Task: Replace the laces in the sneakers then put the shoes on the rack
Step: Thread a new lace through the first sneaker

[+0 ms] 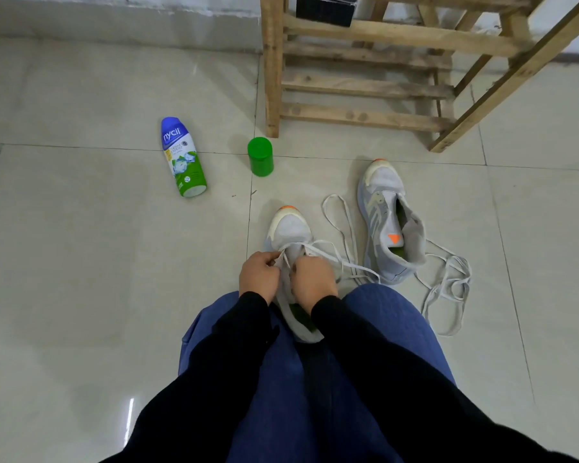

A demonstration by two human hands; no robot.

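Two hands side by side, just below the middle of the frame

The left hand (259, 274) is knuckles-up, its fingers curled in, with thumb and forefinger pinching a lace (350, 265) at the hand's upper right edge. The right hand (315, 279) sits just beside it, nearly touching, back of the hand towards the camera and fingers bent downwards. Its fingertips are hidden, so it only seems to grip the same lace. Both wrists are bent slightly inwards. The left arm (244, 332) and right arm (345, 329), in black sleeves, run up from the bottom corners and converge towards the hands.
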